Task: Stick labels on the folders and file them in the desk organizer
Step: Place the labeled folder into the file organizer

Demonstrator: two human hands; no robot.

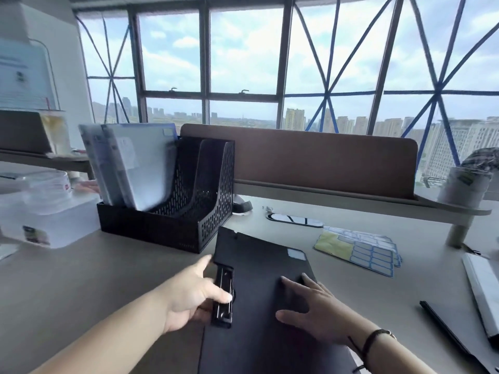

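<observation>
The tabletop (81,279) carried everything in front of you. Your black folder (259,306) lay flat on it, nearest you, a small white label (296,254) already on its far right corner. Behind it to the left stood the black mesh desk organizer (189,211), with pale folders (135,163) upright in its left slots. The label sheets (359,249) lay right of the black folder, just apart. Your left hand (189,295) closed its grip on the folder's spine clip (222,298), thumb across it. Your right hand (316,311) rested flat on the cover, fingers straight.
</observation>
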